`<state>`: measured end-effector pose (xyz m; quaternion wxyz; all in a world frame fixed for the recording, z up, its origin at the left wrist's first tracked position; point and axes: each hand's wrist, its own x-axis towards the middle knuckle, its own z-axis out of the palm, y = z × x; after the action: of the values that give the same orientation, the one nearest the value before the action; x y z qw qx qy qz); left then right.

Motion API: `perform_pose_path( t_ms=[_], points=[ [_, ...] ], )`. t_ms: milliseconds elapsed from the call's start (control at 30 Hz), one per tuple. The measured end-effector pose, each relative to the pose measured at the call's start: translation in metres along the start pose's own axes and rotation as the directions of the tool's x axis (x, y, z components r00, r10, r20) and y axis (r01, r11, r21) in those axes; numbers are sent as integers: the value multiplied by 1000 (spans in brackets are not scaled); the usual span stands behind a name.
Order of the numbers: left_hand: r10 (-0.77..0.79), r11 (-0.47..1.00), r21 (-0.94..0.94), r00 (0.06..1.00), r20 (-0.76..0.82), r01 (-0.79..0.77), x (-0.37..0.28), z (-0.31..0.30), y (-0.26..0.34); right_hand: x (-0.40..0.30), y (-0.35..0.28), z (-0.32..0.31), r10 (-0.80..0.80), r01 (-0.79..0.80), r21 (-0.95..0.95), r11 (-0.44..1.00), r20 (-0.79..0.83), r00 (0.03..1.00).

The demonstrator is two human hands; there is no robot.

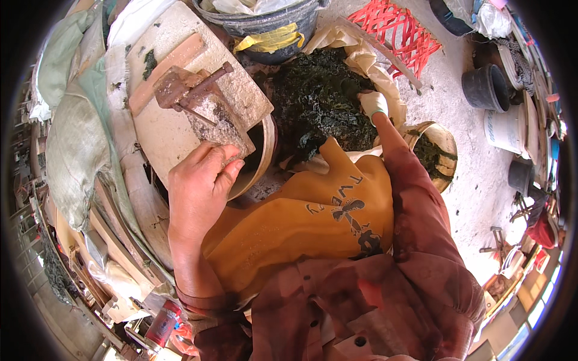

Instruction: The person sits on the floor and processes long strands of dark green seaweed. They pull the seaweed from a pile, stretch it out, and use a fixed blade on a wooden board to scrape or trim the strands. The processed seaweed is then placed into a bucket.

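My left hand (205, 178) is bare and curled, thumb near the fingers. It is beside the near end of a powder-dusted block (226, 122); whether anything small is between the fingertips cannot be made out. A rusty bolt (205, 85) with a thin crossbar sits on that block, which lies on a pale board (244, 90). My right hand (374, 104), in a pale glove, reaches to the right edge of a heap of dark green, seaweed-like material (320, 99). Its fingertips are partly hidden there. The heap lies in an opened pale sack (393, 90).
Beyond the heap stands a dark bucket (271, 34) with yellow tape. A round container (445, 158) with green scraps is right of my forearm. Red strapping (397, 34) lies on the floor. Filled sacks (76, 153) line the left. An orange-brown apron (293, 225) covers my lap.
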<state>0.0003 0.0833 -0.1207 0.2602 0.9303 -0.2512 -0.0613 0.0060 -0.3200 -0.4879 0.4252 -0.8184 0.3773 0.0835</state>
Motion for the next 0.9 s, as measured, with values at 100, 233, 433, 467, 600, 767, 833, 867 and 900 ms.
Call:
perform_pose_path(
  t_ms=[100, 233, 433, 467, 600, 767, 833, 867, 900],
  points=[
    [17, 1000, -8, 1000, -9, -17, -1, 2, 4, -34, -40, -22, 51, -27, 452, 892, -40, 998],
    [31, 997, -65, 999, -14, -31, -1, 3, 12, -51, -68, -56, -218, 283, 550, 786, -182, 959],
    [108, 992, -64, 994, -22, -109, -3, 10, 23, -115, -137, -125, -248, 282, 707, 649, -154, 957],
    [110, 992, -60, 994, -28, -111, -3, 10, 23, -128, -154, -134, -298, 313, 736, 600, -158, 941],
    [135, 987, -75, 989, -58, -139, -4, 12, 23, -184, -206, -177, -472, 474, 700, 535, -217, 854],
    [142, 971, -164, 973, -183, -173, 3, 11, 28, -201, -234, -219, -845, 385, 923, -20, -222, 486],
    [73, 951, -271, 962, -264, -147, 3, 15, 12, -299, -303, -204, -797, 373, 920, 118, -137, 589],
    [27, 922, -362, 953, -302, -141, 4, 15, 7, -309, -314, -203, -816, 247, 961, 123, -44, 576],
    [-11, 879, -453, 944, -329, -148, 7, 16, 3, -317, -321, -200, -829, 123, 983, 134, 43, 558]
  ],
)
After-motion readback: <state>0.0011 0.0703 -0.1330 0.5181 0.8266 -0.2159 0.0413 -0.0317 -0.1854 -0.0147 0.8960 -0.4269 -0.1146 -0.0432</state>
